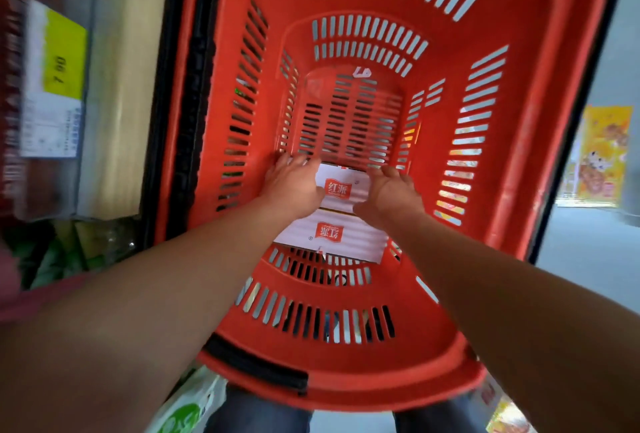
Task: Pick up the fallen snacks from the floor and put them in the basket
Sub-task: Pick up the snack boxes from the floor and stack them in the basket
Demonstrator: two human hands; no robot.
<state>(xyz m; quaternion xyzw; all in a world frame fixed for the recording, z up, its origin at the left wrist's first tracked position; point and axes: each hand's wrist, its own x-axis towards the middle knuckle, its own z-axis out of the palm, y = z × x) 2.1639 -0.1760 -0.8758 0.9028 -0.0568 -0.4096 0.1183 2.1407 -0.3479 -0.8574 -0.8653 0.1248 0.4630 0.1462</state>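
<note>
**Two packs down, more waiting on the floor**

Deep in the red basket [540, 93], both of the person's hands are down at the bottom, over two white snack packs with red logos. The far pack [341, 190] lies between the hands; the near pack [332, 237] lies flat just beside it, closer to the person. The left hand [292, 183] has its fingers spread, resting on the far pack's left edge and the basket floor. The right hand [393, 192] rests on the pack's right side, fingers fairly straight. Neither grip looks closed round anything; it reads as settling or letting go, though I cannot tell if the thumbs pinch the pack.

So at least two snacks are in. Work remains, I judge: a green-and-white bag [188, 408] lies below the basket's near rim, a yellow packet [509, 415] shows at the lower right, and another yellow pack [601, 155] lies on the floor beyond the right wall.
</note>
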